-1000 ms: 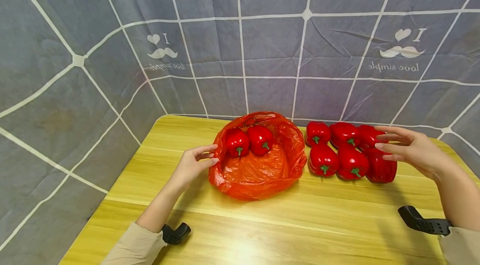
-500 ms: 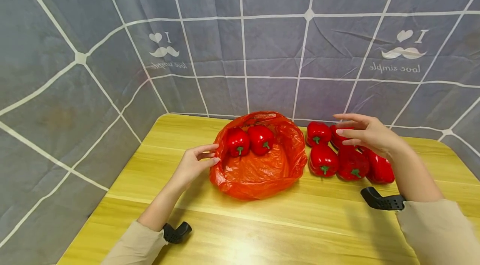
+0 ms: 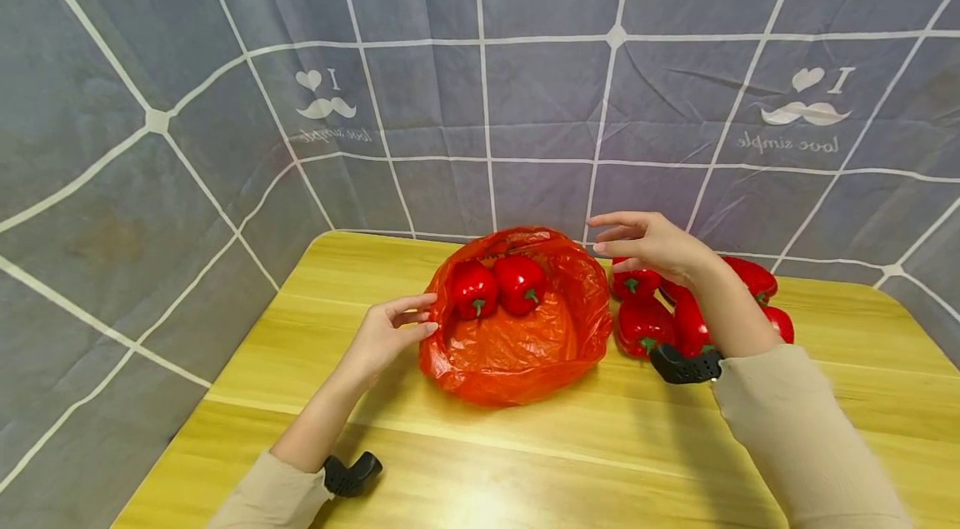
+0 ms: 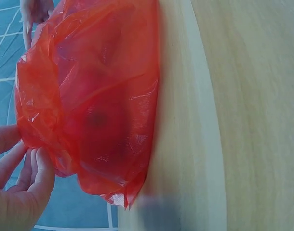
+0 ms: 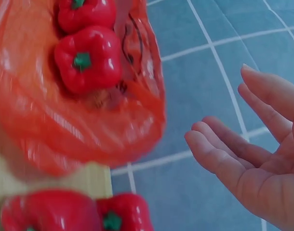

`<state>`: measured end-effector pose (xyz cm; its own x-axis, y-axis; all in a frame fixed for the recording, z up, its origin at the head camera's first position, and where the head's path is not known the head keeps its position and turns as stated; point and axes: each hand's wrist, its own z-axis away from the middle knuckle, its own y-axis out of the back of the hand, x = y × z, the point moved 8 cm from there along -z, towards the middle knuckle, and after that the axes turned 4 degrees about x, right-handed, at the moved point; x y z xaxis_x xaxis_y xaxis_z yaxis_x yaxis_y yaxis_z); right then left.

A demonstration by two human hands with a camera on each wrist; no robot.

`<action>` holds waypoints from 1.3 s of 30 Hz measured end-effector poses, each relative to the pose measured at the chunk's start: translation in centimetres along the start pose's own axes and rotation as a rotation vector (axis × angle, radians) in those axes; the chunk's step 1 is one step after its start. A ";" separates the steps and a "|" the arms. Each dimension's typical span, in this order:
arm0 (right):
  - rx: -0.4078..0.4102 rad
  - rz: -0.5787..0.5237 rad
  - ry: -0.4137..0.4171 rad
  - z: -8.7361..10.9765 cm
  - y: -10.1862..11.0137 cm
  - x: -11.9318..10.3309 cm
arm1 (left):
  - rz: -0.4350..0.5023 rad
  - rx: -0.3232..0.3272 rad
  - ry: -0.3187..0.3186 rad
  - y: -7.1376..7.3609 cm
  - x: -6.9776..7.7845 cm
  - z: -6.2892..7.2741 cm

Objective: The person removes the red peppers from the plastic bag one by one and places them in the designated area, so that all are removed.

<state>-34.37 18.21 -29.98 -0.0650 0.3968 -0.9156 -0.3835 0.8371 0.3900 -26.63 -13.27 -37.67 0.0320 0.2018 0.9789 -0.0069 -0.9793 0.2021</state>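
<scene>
An orange-red plastic bag [image 3: 510, 383] stands on the table with its mouth spread wide. Inside, towards the back left, lie two red bell peppers [image 3: 519, 283] with green stems. My left hand [image 3: 388, 333] touches the bag's left rim with its fingertips, thumb and forefinger apart. Seen from the left wrist, those fingertips [image 4: 41, 159] meet the crumpled plastic. My right hand [image 3: 652, 246] is raised just right of the bag, fingers spread and holding nothing. Below and beside it lie several more red bell peppers [image 3: 645, 322], partly covered by the hand and forearm.
A light wooden table [image 3: 465, 462] bears everything. Its back edge meets a grey-blue curtain [image 3: 540, 104] with white lines. A black strap mount [image 3: 352, 475] sits on the left wrist, another black mount [image 3: 682, 366] on the right.
My right hand has moved left over the loose peppers, from their right end towards the bag. My left hand, the bag and the peppers inside it stay where they were.
</scene>
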 end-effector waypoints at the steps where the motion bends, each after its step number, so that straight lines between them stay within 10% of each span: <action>1: -0.008 -0.005 0.004 -0.4 -0.4 -0.2 | 0.002 0.002 0.000 0.0 0.1 0.0; 21: -0.016 -0.162 -0.058 -6.6 -7.1 0.4 | 0.026 0.002 0.024 -0.1 -0.2 0.1; 39: 0.085 0.155 -0.065 -7.3 -8.2 1.3 | 0.016 -0.003 0.029 -0.1 -0.1 0.1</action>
<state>-37.98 9.10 -35.05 -0.0562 0.5445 -0.8369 -0.2945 0.7919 0.5350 -26.52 -13.16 -37.84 0.0033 0.1861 0.9825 -0.0098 -0.9825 0.1862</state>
